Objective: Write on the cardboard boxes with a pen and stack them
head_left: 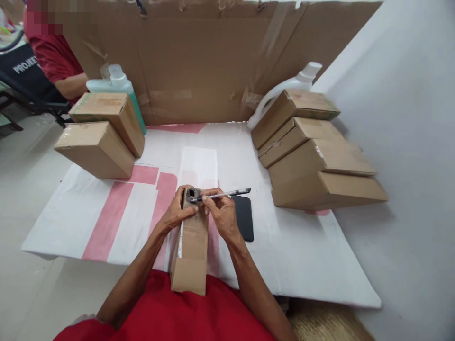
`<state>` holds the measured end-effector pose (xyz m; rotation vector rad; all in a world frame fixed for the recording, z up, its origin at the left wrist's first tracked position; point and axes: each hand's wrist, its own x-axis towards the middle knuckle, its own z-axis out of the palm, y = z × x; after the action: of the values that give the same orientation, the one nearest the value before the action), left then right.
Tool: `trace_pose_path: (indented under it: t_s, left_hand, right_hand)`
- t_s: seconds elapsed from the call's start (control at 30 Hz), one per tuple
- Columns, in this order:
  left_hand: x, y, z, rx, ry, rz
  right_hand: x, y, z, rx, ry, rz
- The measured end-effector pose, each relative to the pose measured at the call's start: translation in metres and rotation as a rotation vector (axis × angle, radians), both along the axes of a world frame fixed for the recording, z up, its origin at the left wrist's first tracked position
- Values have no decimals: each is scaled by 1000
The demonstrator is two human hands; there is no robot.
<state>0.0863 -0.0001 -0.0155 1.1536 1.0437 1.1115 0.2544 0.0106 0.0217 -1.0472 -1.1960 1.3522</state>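
While the box (190, 246) top is gripped by the left hand (177, 211), a pen (223, 194) is pinched in the right hand (221, 214), beside a phone (243, 218).

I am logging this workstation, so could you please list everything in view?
Long brown cardboard box: one, centre, held on end.
Silver-grey pen: one, at that box's top end.
Flat black rectangular slab: one, right of the hands.
Brown cardboard boxes: two left, four stacked right.
Green plastic bottle: one, back left.
White plastic jug: one, back right.
Brown cardboard backdrop: one, rear.
White-and-pink sheet: one, underneath.
Person in red: one, far left.
Left hand: grips the box.
Right hand: holds the pen.
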Motion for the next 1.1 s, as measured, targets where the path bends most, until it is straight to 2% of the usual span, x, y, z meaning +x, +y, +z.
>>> trace_pose_path:
  t_s: [0.13,0.23,0.27,0.33,0.4,0.47,0.6,0.7,0.8,0.9,1.0,1.1]
  left_hand:
    - [-2,0,-1,-18,3,4]
    - [-6,1,-1,-30,35,16]
    - [-7,1,-1,-32,45,25]
    - [-9,1,-1,-41,56,37]
    - [-11,3,-1,-58,52,43]
    - [-11,4,-1,-75,51,41]
    - [-10,3,3,-91,61,46]
    - [-10,1,6,-100,67,53]
    - [-12,1,4,-109,57,53]
    - [-12,2,0,-100,49,58]
    - [-12,1,-1,-83,47,65]
    - [-14,-2,6,-30,67,76]
  right_hand:
    - [6,6,-4,-42,37,-56]
    - [19,24,-7,-77,-13,-178]
    - [24,31,-8,-85,-105,-224]
    - [35,42,-9,-107,-488,-239]
    - [42,45,-13,-155,-913,-162]
    - [42,40,-18,-215,-1134,-62]
    - [29,18,-30,-280,-1197,26]
    - [32,2,-30,-261,-1212,52]
    - [52,-12,-25,-242,-1277,-73]
    - [77,-25,-25,-347,-1413,-225]
    - [92,-31,-30,-473,-1396,-206]
    - [99,-30,-40,-504,-1260,-241]
